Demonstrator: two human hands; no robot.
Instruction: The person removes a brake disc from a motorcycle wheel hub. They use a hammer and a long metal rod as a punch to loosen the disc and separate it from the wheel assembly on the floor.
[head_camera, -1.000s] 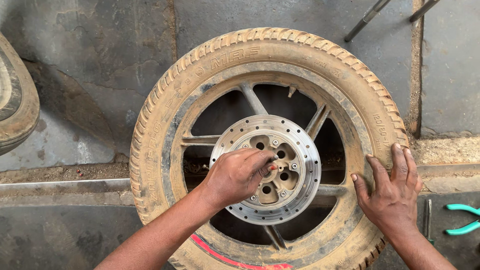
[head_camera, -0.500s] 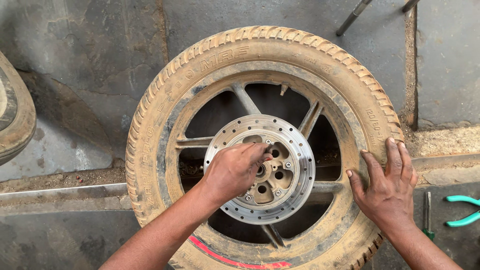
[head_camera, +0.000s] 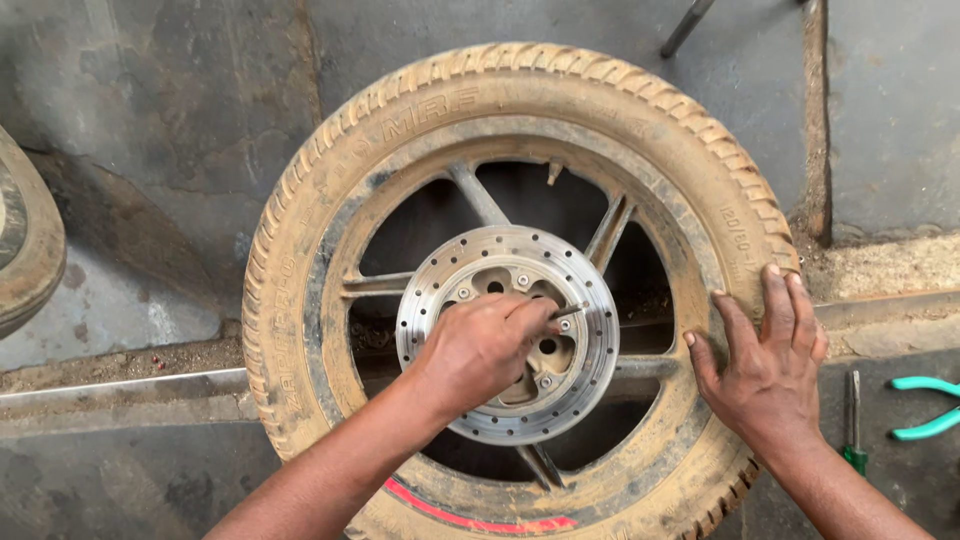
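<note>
A dusty motorcycle wheel (head_camera: 330, 250) with a tan, dirt-caked tyre lies flat on the concrete floor. At its hub sits a round drilled metal brake disc (head_camera: 600, 345) with bolts. My left hand (head_camera: 480, 350) is closed over the hub, gripping a small metal tool (head_camera: 570, 312) whose tip pokes out toward a disc bolt. My right hand (head_camera: 765, 365) rests flat, fingers spread, on the tyre's right sidewall. The tool's handle is hidden inside my fist.
Another tyre (head_camera: 25, 240) shows at the left edge. Teal-handled pliers (head_camera: 925, 408) and a green-handled screwdriver (head_camera: 852, 420) lie on the floor at the right. A metal rod (head_camera: 685, 25) leans in at the top. A raised concrete ridge (head_camera: 120, 395) crosses the floor.
My left hand has shifted slightly on the hub and the tool tip now shows at its fingertips. The view moved a little; my right hand stays on the tyre.
</note>
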